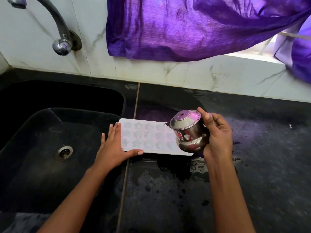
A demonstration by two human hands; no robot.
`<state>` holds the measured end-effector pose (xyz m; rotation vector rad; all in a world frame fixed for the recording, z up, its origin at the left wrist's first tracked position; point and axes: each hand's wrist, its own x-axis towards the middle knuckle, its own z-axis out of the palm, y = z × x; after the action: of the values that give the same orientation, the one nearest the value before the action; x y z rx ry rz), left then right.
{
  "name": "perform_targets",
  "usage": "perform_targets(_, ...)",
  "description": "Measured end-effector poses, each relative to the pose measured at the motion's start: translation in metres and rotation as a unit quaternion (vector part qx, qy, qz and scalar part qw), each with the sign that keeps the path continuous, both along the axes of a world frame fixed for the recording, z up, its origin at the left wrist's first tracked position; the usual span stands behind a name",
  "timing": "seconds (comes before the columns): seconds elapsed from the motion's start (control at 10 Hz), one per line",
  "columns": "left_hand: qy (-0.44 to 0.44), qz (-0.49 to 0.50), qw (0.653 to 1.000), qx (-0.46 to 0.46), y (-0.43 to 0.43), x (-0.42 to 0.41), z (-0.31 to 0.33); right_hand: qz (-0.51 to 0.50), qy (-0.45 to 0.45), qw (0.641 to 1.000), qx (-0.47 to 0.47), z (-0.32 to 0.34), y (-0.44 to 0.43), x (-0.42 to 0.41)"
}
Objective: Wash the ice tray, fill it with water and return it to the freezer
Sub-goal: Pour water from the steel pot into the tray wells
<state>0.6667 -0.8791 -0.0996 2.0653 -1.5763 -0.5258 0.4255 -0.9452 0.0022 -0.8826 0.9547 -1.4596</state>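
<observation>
Tabletop (260,148): black stone, wet in patches, with puddles near the front edge and a pale seam running front to back just right of the sink.
Sink (33,174): black basin set into the left part of the tabletop.
Purple cloth (185,27): hangs against the wall above the tabletop, its lower hem clear of the stone.
Wall tiles (218,78): white with grey veins, behind the sink and tabletop.
Tap (57,26): curved metal spout fixed to the wall above the sink; no water runs from it.
Ice tray (148,137): white, lying flat on the tabletop with its left end at the sink's right edge; it has star-shaped and rounded cavities. Whether they hold water I cannot tell.
Left hand (112,148): lies flat on the tray's left end, fingers (116,130) straight and close together, thumb along the near edge.
Right hand (217,137): fingers (217,121) curled round the steel pot, thumb on its upper rim.
Steel pot (188,132): small, shiny, with a red label, held tilted over the tray's right end and covering it.
Drain (64,152): round metal ring in the sink floor.
</observation>
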Motion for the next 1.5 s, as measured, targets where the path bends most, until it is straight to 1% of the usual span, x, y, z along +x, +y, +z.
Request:
perform_targets(0.2,0.002,-0.001,1.0,-0.004,-0.001,0.001,-0.002,0.0,0.008,1.0,0.004,-0.003,0.0,-0.001)
perform_targets(0.3,0.0,0.0,1.0,-0.005,0.0,0.001,-0.002,-0.005,-0.003,1.0,0.015,-0.003,0.001,0.001)
perform_targets(0.6,-0.009,-0.001,1.0,0.0,0.0,0.001,0.001,-0.005,-0.071,0.997,0.012,-0.007,-0.003,0.004)
perform_targets(0.9,-0.005,-0.001,1.0,0.003,0.001,0.0,0.002,0.024,-0.057,0.998,0.02,-0.004,0.001,0.019)
perform_targets(1.5,-0.014,0.0,1.0,0.006,0.001,-0.001,0.003,0.014,0.012,0.999,0.027,0.009,0.006,0.031)
